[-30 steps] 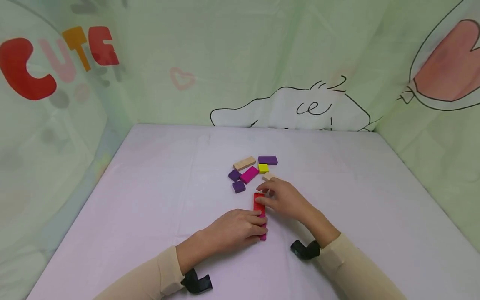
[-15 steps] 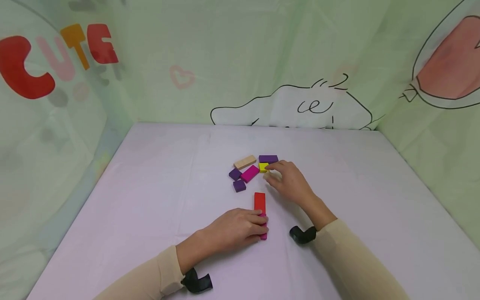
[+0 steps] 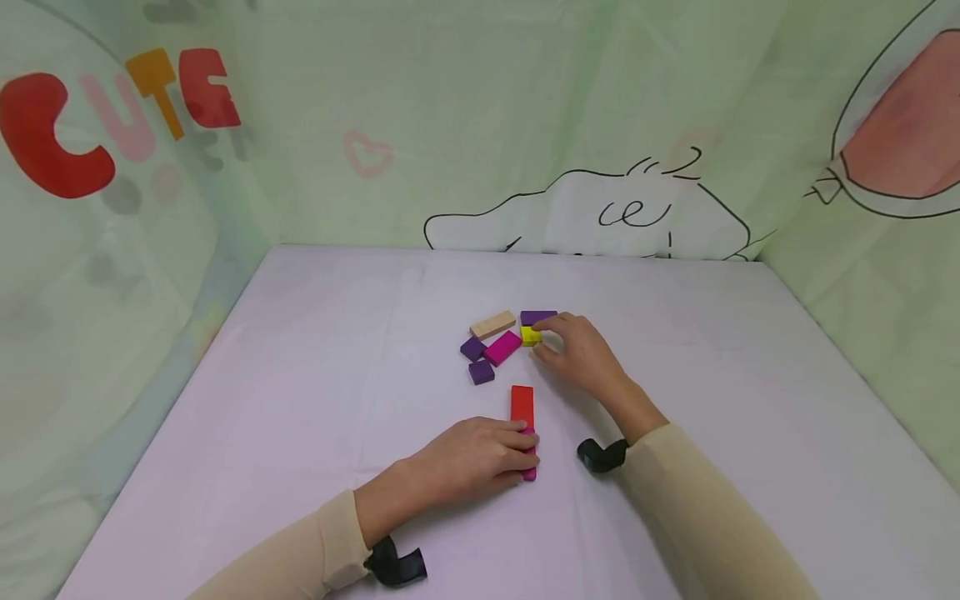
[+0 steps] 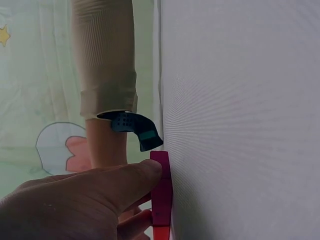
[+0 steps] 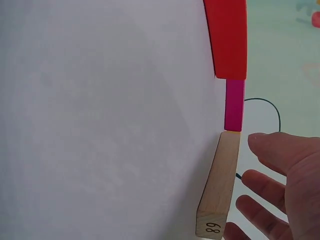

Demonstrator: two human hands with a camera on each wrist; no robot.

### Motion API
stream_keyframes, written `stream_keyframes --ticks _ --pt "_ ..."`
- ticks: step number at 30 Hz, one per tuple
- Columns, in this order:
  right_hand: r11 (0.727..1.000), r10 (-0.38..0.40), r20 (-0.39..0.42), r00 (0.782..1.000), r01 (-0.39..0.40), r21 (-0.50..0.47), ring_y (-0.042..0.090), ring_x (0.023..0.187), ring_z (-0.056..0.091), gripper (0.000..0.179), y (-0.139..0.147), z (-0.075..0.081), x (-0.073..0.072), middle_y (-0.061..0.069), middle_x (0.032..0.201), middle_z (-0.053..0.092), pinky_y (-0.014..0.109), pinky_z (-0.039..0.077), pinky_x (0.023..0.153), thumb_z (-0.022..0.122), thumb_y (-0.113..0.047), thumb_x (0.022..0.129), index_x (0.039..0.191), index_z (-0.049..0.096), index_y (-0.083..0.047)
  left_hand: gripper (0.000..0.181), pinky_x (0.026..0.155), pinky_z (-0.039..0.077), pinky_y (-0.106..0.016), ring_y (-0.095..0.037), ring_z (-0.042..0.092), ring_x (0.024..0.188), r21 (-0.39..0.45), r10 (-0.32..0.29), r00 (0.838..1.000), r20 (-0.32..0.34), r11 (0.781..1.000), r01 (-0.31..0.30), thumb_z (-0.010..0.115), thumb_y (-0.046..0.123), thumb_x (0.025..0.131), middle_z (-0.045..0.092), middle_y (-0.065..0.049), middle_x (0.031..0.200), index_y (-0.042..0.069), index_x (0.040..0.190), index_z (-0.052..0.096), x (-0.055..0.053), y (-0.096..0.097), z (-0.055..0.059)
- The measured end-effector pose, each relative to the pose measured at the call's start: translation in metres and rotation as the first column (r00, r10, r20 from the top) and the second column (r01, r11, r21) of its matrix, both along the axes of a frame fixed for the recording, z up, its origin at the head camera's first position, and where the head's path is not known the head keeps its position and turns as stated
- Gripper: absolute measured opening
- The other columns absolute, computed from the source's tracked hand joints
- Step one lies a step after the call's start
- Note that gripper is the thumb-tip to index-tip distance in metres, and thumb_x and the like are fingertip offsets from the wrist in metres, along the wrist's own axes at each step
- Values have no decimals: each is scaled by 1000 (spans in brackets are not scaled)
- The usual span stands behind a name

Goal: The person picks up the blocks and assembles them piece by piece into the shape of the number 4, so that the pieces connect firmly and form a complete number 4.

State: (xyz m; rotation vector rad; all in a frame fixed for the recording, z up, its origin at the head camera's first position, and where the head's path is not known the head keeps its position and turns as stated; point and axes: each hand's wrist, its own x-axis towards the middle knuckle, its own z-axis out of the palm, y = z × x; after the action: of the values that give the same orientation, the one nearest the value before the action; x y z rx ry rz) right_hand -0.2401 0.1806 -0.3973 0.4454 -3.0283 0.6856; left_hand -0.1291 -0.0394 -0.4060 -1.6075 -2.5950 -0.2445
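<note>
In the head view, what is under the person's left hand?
A magenta rectangular wooden-looking block shows between and past the fingers of the left hand. The rest of the block, and anything beneath the hand, are covered and cannot be seen.

Backdrop, pale green and creased, bears multicoloured "CUTE" lettering at upper left, a pink heart outline farther right, and a black-outlined white cartoon figure right of centre. Pale lilac tabletop spans the lower frame.

The blocks are red, magenta, purple, yellow and wood-tan.
</note>
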Motion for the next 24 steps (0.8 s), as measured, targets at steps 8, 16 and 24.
stream_keyframes --ticks 8,16,24 --pt "999 9 -12 1000 -9 31 40 128 57 39 -4 3 -11 20 135 65 56 48 111 72 -19 95 131 69 -6 31 114 46 -28 -16 62 134 6 4 1000 13 1000 -4 72 28 98 71 2 134 20 128 75 0 -1 0" --pt "999 26 1 1000 -26 23 37 129 57 37 -9 4 -18 17 135 66 54 47 112 71 -19 97 132 69 -7 32 114 46 -29 -15 61 135 1 10 1000 27 1000 -10 73 28 98 70 2 135 20 129 75 -2 -2 0" --pt "999 26 22 999 -27 38 37 129 57 39 -12 3 -21 16 134 67 52 47 113 73 -21 97 133 69 -6 34 114 46 -30 -16 60 135 -10 13 999 50 1000 -12 73 28 98 70 2 137 19 131 74 -2 -1 -1"
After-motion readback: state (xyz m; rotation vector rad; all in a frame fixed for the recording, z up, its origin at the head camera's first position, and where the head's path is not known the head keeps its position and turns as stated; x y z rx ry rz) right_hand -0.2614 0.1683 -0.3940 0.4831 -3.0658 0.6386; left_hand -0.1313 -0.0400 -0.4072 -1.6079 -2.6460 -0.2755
